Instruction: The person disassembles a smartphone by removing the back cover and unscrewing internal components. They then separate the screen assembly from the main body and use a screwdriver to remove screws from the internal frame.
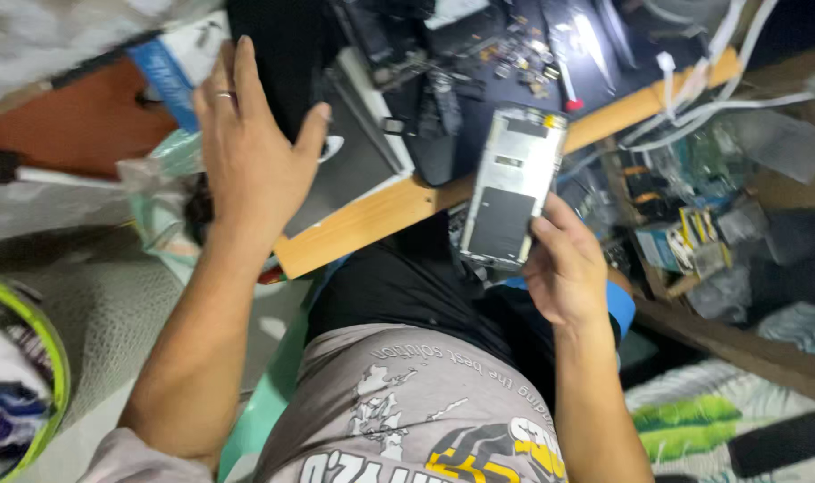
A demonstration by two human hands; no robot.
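My right hand (pixel 564 264) grips the lower end of an opened phone body (pixel 510 186), a silver frame with dark inner parts, held upright over my lap. My left hand (pixel 251 148) is raised at the left with fingers spread and a ring on one finger, holding nothing. It hovers above a dark flat panel (pixel 354 165) at the left end of the wooden workbench (pixel 380 215).
The workbench carries a dark mat (pixel 515 54) with small screws, parts and tools under a bright light. White cables (pixel 693 98) hang at the right over a cluttered shelf of boxes. A green-rimmed basket (pixel 32 358) sits low left. A dark phone (pixel 778 443) lies on patterned cloth.
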